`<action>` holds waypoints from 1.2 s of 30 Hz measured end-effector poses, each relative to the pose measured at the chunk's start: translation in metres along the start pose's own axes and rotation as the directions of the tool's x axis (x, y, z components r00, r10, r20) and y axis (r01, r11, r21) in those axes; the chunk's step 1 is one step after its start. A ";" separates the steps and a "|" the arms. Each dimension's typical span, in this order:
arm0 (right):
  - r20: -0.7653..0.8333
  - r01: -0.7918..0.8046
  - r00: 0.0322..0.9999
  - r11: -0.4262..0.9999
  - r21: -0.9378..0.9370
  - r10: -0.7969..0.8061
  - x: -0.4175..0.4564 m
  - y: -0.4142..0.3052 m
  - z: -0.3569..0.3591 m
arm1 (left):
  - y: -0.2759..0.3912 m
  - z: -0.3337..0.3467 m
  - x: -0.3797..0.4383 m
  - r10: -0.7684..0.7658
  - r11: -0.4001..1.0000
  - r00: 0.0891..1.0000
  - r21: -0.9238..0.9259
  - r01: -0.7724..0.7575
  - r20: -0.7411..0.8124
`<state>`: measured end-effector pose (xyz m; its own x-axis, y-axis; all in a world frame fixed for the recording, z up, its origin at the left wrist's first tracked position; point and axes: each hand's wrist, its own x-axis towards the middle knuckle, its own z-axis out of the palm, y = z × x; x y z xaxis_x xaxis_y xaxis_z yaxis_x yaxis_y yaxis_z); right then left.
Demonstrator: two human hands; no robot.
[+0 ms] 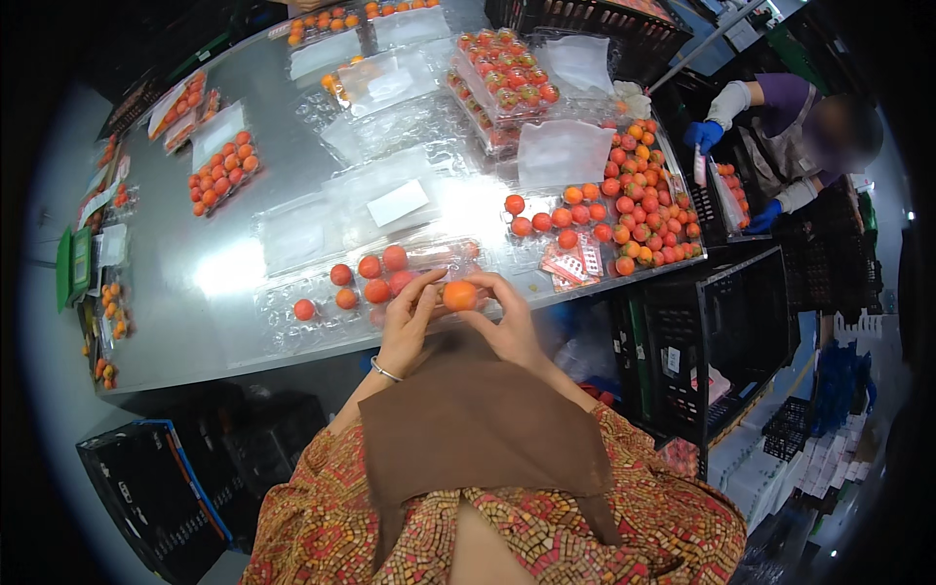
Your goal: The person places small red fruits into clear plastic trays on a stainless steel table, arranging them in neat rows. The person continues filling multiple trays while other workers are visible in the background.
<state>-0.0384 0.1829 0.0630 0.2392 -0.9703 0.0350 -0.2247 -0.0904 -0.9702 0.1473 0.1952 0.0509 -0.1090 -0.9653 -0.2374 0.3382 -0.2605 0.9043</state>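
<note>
An orange-red tomato [459, 295] is held at the table's near edge between the thumb and fingers of my right hand [508, 322]. My left hand [407, 322] is close against the tomato's left side, fingers bent; whether it grips anything is unclear. Just beyond the hands lies a clear plastic tray [281, 333] with several red tomatoes [376, 290] in its cups, partly hidden by my left hand. Right of my hands, a pile of loose tomatoes [647, 212] covers the table corner, beside printed cards or labels [574, 263].
The metal table [175, 292] carries stacked filled tomato packs [504, 80], white liner sheets [563, 153] and a green scale [73, 267]. At right, a co-worker in blue gloves [704, 136] handles a pack. Black crates [738, 336] stand below the table's right end.
</note>
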 end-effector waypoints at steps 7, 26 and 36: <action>-0.501 -0.127 0.859 0.992 -0.006 0.106 0.029 0.082 -0.073 | -0.004 -0.006 -0.001 0.031 0.997 0.997 0.077 -0.026 -0.073; -0.136 0.021 0.941 0.455 -0.890 -0.309 0.051 0.115 -0.115 | -0.013 -0.017 -0.010 0.041 0.994 0.995 0.101 -0.031 -0.093; -0.143 0.024 0.947 0.506 -0.862 -0.288 0.052 0.122 -0.120 | -0.010 -0.031 -0.020 0.038 0.998 0.989 0.060 -0.030 -0.140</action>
<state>-0.1667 0.0941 -0.0247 0.1564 -0.9249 0.3467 -0.9226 -0.2621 -0.2830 0.1750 0.2164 0.0356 0.0359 -0.9676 -0.2498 0.2850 -0.2296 0.9306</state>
